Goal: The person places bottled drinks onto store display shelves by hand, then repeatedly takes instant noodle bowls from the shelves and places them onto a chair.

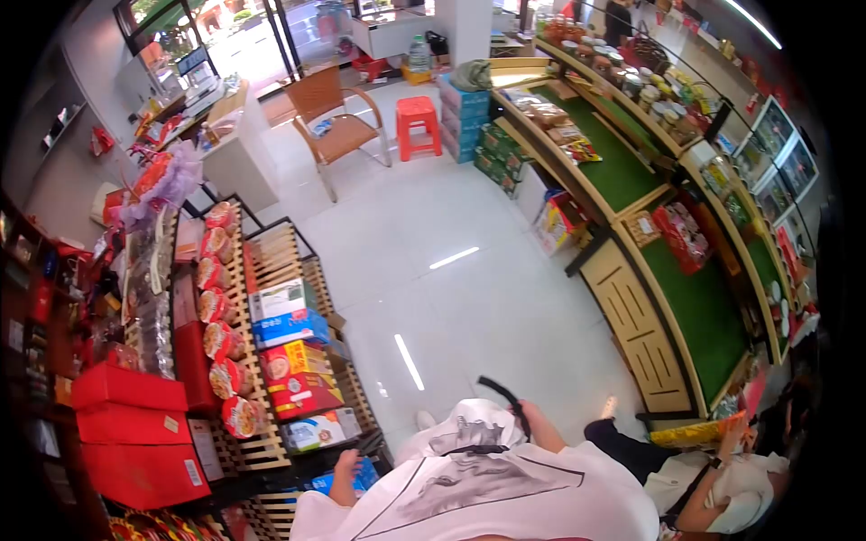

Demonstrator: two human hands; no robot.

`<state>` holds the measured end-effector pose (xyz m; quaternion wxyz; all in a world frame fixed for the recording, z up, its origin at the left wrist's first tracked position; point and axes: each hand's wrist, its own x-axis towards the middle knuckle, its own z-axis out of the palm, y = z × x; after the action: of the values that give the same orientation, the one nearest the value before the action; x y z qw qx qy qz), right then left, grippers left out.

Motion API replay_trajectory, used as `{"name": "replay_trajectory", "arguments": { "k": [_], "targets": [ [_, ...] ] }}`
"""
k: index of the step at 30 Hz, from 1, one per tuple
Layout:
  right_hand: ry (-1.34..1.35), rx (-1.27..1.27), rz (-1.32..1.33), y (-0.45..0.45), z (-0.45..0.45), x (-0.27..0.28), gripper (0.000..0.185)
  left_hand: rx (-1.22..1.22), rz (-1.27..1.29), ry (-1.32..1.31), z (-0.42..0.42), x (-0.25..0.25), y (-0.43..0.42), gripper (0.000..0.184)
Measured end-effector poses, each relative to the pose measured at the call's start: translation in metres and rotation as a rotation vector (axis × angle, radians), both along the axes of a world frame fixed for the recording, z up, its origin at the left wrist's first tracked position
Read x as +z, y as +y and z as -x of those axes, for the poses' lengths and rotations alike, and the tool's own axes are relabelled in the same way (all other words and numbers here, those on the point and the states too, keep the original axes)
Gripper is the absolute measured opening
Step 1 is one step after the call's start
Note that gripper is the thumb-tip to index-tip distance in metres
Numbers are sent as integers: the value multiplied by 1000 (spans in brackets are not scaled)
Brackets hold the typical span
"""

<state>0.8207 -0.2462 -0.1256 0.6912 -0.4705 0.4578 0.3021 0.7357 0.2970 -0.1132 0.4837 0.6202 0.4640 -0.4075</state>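
Observation:
My left hand (345,465) hangs low at my left side, beside a blue package (363,475) on the lower rack. Its fingers are too small and foreshortened to read, and whether it touches the package I cannot tell. In front of my white printed shirt (487,496), my right hand (539,427) is closed around a black strap-like band (499,391). The band's free end curves up and to the left over the floor; its lower part is hidden by the hand and shirt.
Slatted racks at left carry instant noodle tubs (216,304), boxes (300,379) and a red carton (135,442). Green-lined display shelves (690,307) stand right, a co-worker (713,491) close by at lower right. A chair (336,126) and red stool (418,126) stand ahead on the tiled floor.

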Motion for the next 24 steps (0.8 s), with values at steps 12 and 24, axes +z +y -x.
{"name": "replay_trajectory", "arguments": {
  "k": [12, 24],
  "targets": [
    [-81, -86, -102, -6, -97, 40, 19, -502, 50, -634, -346, -15, -140, 35],
    [-345, -493, -153, -17, -351, 75, 23, -844, 109, -630, -607, 9, -189, 33]
  ]
}}
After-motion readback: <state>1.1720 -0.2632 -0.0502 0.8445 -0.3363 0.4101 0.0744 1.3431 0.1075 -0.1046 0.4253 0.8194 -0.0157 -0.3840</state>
